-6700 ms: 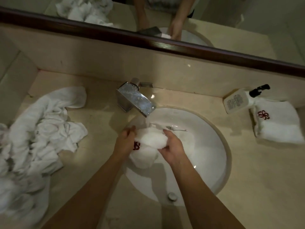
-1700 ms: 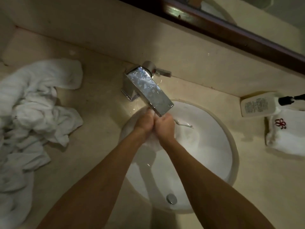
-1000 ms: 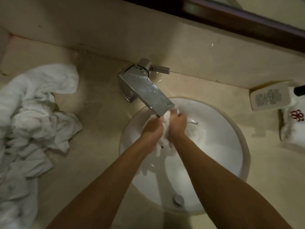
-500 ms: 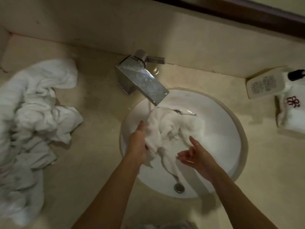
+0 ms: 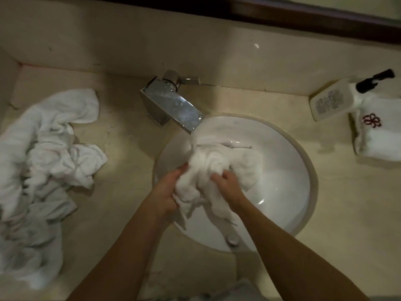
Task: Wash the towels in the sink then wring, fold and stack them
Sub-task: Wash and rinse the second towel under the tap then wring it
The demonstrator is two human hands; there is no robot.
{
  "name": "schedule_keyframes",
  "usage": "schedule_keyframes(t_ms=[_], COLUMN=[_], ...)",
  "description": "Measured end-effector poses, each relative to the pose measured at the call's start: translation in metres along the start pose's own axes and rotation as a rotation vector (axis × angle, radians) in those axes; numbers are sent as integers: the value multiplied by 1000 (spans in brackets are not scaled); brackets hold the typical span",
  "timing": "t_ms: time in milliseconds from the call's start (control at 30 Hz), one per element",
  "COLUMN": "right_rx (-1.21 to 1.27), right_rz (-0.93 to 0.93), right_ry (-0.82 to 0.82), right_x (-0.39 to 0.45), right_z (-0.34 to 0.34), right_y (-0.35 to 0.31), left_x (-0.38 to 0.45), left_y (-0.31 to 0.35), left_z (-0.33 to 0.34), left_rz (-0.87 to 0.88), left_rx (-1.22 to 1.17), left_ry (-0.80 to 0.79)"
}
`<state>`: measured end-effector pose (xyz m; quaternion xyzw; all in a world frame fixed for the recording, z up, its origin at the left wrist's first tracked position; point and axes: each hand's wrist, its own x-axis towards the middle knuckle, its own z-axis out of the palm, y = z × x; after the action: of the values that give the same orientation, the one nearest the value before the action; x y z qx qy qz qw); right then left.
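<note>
A wet white towel lies bunched in the round white sink, just below the chrome faucet. My left hand grips the towel's left side, fingers curled into the cloth. My right hand grips the towel's middle from the right. A heap of crumpled white towels covers the counter on the left. One folded white towel with a red flower mark lies on the counter at the far right.
A white pump bottle with a black nozzle lies on its side against the back wall, touching the folded towel. The sink's drain plug sits near its front. A dark mirror frame runs along the top.
My right hand, open and off the towel half a second ago, has moved in and taken hold of it. The towel is gathered more tightly between both hands.
</note>
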<state>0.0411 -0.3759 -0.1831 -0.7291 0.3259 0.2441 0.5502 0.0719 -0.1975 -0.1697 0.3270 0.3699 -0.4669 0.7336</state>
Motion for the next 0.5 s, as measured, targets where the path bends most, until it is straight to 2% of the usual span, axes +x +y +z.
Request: schedule_keyframes(t_ms=[67, 100, 133, 167, 200, 267, 367, 433, 500], right_rx=[539, 763, 876, 885, 822, 504, -59, -308, -334], right_rz=[69, 99, 100, 75, 42, -63, -377, -482, -422], right_ry=[23, -23, -76, -117, -140, -77, -42, -47, 95], right_x=[-11, -16, -19, -22, -25, -32, -44, -43, -22], right_z=[-18, -28, -38, -45, -47, -39, -10, 10, 19], right_y=[-16, -22, -28, -35, -42, -53, -70, -79, -85], left_x=[1, 4, 5, 4, 6, 3, 4, 8, 9], left_y=[-3, -5, -6, -4, -1, 7, 12, 12, 12], left_z=[0, 0, 2, 4, 5, 17, 41, 51, 61], left_rz=[26, 115, 256, 367, 399, 319, 257, 306, 346], left_rx=[147, 261, 346, 348, 276, 116, 19, 98, 240], left_ry=[-30, 34, 134, 204, 192, 51, 25, 65, 165])
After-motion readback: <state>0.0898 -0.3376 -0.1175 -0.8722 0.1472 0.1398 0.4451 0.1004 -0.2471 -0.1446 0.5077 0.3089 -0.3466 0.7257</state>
